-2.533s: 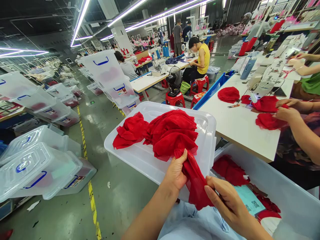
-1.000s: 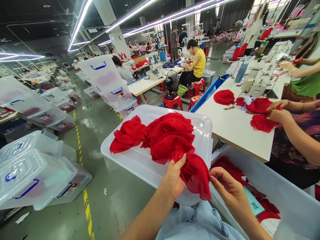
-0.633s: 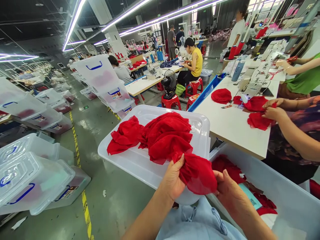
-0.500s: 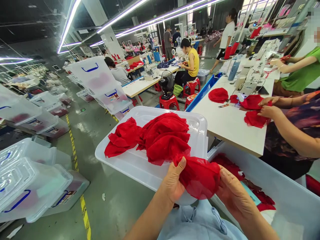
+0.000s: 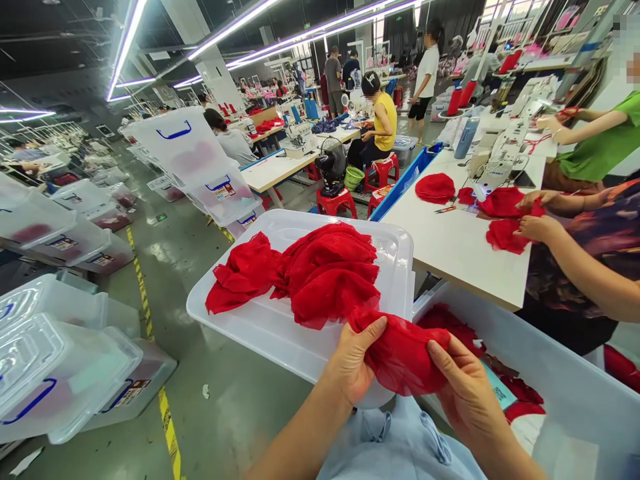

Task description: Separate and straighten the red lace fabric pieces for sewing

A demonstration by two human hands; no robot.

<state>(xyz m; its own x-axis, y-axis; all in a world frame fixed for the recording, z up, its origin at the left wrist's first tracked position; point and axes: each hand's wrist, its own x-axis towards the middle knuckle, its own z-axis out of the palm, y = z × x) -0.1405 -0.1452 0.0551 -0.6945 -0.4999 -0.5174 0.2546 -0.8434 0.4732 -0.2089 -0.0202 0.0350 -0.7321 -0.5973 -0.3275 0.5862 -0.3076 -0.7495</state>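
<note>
Red sheer fabric [image 5: 407, 353] spans the left hand [image 5: 356, 359] and right hand [image 5: 464, 377], each pinching it between thumb and fingers, at the near edge of a white plastic lid [image 5: 250, 337].

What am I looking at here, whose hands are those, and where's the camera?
There is no robot here, just a person working with bare hands. The camera sits on that person's head, looking forward and down, so you see roughly what they see. The left hand and right hand both hold a piece of thin red cloth. Behind it, a big red heap and a smaller red bundle lie on a pale plastic lid. I can't tell whether the held piece joins the heap. The hands at the white table belong to someone else.
</note>
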